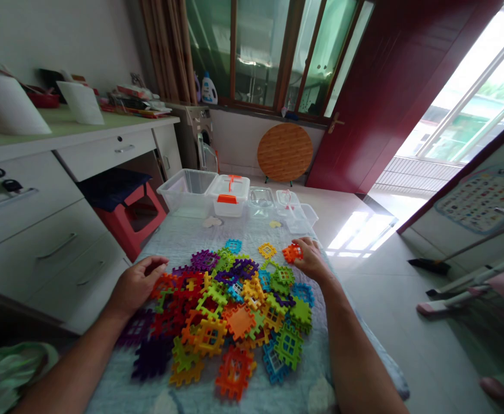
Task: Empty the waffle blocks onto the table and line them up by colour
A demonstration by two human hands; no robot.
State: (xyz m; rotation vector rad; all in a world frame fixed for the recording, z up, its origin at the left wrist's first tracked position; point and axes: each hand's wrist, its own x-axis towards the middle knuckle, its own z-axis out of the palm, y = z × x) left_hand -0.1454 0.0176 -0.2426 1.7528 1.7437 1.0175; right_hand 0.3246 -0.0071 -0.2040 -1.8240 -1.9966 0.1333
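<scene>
The right hand (311, 260) curls its fingers onto an orange block (292, 253) just beyond the pile of blocks (230, 310), while the left hand (137, 286) hovers half open and empty beside that pile.

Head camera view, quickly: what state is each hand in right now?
Left hand: open, holding nothing.
Right hand: on an orange plastic block, grip unclear.

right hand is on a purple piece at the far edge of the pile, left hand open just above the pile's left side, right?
Not purple: the head view shows the right hand on an orange piece at the far edge of the pile. The left hand is open just above the pile's left side, as you said.
</scene>
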